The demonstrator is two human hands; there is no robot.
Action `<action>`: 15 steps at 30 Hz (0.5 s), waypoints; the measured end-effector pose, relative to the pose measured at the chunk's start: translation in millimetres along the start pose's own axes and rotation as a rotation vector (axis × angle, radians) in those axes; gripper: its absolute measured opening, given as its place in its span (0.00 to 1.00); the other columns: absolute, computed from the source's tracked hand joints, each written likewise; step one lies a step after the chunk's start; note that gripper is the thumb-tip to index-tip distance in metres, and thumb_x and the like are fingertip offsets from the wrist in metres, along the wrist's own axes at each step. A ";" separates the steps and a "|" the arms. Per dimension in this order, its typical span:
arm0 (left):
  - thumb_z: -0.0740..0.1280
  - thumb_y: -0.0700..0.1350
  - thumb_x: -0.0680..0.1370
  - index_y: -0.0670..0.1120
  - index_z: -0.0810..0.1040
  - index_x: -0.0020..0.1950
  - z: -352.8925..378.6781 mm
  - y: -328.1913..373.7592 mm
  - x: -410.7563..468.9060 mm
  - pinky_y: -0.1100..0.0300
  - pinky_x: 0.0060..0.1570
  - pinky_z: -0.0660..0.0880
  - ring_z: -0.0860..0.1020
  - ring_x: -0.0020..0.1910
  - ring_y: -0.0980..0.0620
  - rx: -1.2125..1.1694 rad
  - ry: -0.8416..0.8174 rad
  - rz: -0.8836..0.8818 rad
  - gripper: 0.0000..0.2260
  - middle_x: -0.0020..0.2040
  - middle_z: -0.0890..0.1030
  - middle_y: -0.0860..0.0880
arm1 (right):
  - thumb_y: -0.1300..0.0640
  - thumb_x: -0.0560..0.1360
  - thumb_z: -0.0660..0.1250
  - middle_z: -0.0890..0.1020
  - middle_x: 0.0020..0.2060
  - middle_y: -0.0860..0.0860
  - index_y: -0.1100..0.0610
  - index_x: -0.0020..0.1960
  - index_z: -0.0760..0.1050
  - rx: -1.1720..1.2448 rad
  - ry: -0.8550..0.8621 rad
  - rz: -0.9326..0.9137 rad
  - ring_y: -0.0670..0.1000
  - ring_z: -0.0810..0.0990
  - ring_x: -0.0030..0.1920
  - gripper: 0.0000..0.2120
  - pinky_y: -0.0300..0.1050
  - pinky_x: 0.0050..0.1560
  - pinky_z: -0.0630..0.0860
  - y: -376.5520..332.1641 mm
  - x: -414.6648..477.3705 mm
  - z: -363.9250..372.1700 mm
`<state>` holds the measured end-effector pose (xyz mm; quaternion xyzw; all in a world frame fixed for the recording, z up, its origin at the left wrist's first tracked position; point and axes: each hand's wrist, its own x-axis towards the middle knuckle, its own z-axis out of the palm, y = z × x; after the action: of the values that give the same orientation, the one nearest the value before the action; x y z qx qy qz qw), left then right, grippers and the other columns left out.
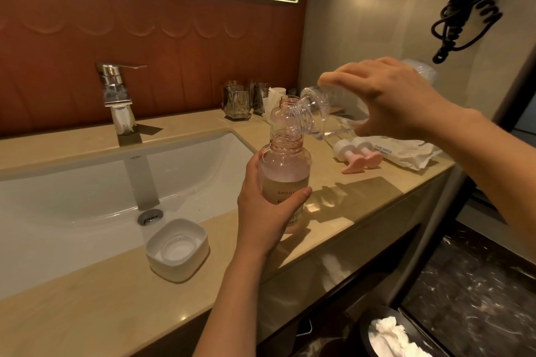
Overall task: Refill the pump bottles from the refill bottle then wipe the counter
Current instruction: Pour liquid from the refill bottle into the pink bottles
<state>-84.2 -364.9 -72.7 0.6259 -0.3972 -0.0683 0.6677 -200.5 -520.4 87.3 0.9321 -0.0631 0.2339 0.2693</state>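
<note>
- Left hand [268, 211] wraps the lower body of the front pink pump bottle [285, 168], thumb across the label; the bottle stands upright on the counter [365, 197], just right of the sink [87, 182], uncapped and roughly half full.
- Right hand [391, 95] clasps the clear refill bottle [319, 107] from above; its long axis runs near horizontal, tipped down to the left, its mouth just over the pink neck.
- The pour turns on this: mouth directly above the neck, base up and to the right; more tilt would be the right hand's job, while the left only steadies.
- A second open pink bottle [278, 120] waits directly behind; two pump heads [358, 158] lie beside a wipes packet [406, 151].
</note>
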 end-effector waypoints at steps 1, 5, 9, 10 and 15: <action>0.78 0.54 0.63 0.63 0.60 0.68 0.0 -0.2 0.3 0.57 0.62 0.73 0.70 0.62 0.60 0.001 -0.001 0.000 0.39 0.59 0.69 0.69 | 0.57 0.57 0.81 0.76 0.60 0.58 0.56 0.70 0.65 0.000 -0.004 0.001 0.61 0.77 0.54 0.45 0.57 0.53 0.72 0.1 0.2 -0.3; 0.77 0.55 0.63 0.62 0.60 0.69 -0.2 -0.7 0.4 0.56 0.62 0.73 0.70 0.63 0.59 0.002 -0.007 0.002 0.39 0.60 0.69 0.68 | 0.57 0.57 0.81 0.76 0.61 0.58 0.55 0.70 0.65 0.001 -0.017 0.004 0.61 0.76 0.55 0.46 0.57 0.54 0.71 -0.1 1.1 -1.4; 0.78 0.54 0.64 0.63 0.60 0.68 -0.4 -0.9 0.3 0.57 0.62 0.73 0.70 0.64 0.57 0.002 -0.008 0.002 0.39 0.60 0.69 0.67 | 0.57 0.57 0.81 0.76 0.61 0.58 0.56 0.70 0.65 0.001 -0.017 0.003 0.61 0.76 0.56 0.46 0.56 0.54 0.71 -0.3 1.3 -2.3; 0.78 0.52 0.65 0.63 0.60 0.68 -0.4 -0.6 0.3 0.57 0.62 0.73 0.70 0.64 0.57 0.005 -0.008 0.002 0.38 0.59 0.69 0.67 | 0.57 0.57 0.81 0.76 0.61 0.58 0.56 0.70 0.65 -0.001 -0.017 0.001 0.61 0.76 0.56 0.46 0.56 0.54 0.71 -0.1 1.5 -2.4; 0.78 0.54 0.64 0.63 0.60 0.68 -0.1 0.4 0.1 0.55 0.63 0.73 0.70 0.64 0.58 0.016 -0.011 -0.004 0.39 0.61 0.69 0.65 | 0.57 0.57 0.81 0.76 0.61 0.58 0.56 0.70 0.65 -0.009 -0.015 -0.003 0.61 0.76 0.55 0.45 0.56 0.54 0.71 0.7 1.7 -2.8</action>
<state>-84.2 -364.7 -72.3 0.6315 -0.4002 -0.0702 0.6604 -200.3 -519.5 90.5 0.9327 -0.0648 0.2261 0.2733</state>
